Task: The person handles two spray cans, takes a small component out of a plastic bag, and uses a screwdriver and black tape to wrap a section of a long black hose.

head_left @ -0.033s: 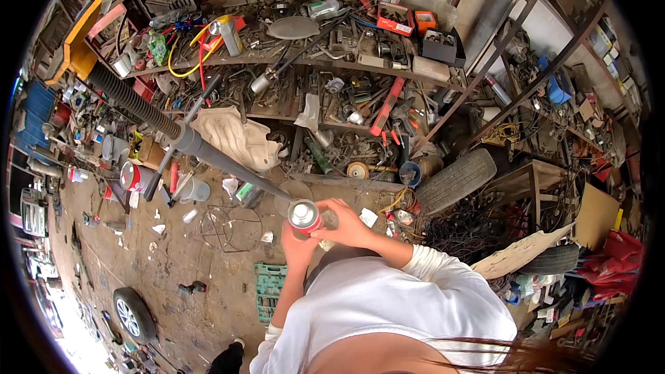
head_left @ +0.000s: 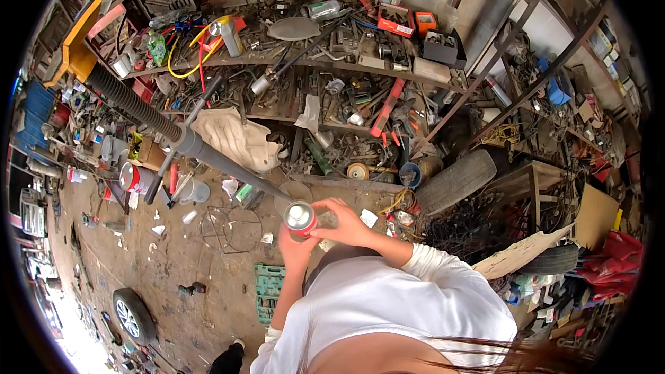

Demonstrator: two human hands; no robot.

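Note:
A red spray can (head_left: 300,216) with a silvery domed top is held upright in front of me, its top toward my eyes. My left hand (head_left: 296,248) is closed round its lower left side. From the right, my right hand (head_left: 348,226) reaches the can with its thumb and fingertips and is curved round that side. The lower end of a long grey metal pole (head_left: 232,167) comes down just beyond the can. I cannot make out the far side of the can.
A cluttered workbench (head_left: 360,66) with tools and parts runs along the wall. A worn tyre (head_left: 457,181) leans at the right, beside tangled black cables (head_left: 471,225). A green tool case (head_left: 269,291) lies on the floor, with a wheel (head_left: 134,315) farther left.
The spray can has shifted slightly left and a little toward me, with both hands still on it.

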